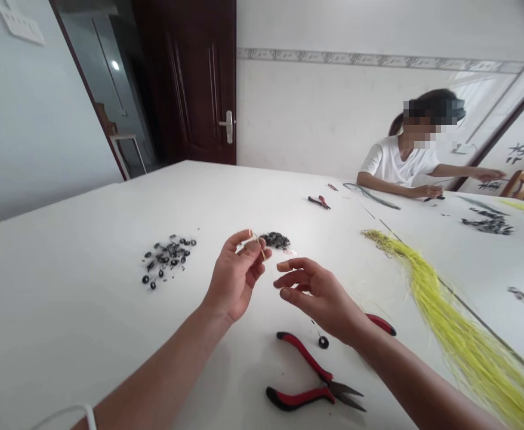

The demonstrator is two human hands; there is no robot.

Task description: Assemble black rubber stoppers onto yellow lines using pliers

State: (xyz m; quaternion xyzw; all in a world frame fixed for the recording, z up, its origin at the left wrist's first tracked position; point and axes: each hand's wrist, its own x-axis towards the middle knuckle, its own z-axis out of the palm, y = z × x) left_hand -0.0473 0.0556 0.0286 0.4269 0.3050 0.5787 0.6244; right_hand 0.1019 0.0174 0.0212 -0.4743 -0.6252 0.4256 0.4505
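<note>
Head view: at a long white table (65,298) below a white tiled wall (333,113), left hand (234,278) pinches thin yellow fibres (256,246); right hand (318,295), fingers loosely parted, hovers beside it, above red-handled steel pliers (316,370)

Bare left hand (234,276), right hand (318,297); thin white armband (89,416).

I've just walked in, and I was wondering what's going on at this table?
A person's left hand pinches thin yellowish strands in its fingers, while the right hand hangs open beside it. Black beads lie in two small piles on the white table, with red-handled pliers just below the hands and a long yellow bundle to the right. Across the table, a co-worker has both hands at the tabletop.
</note>
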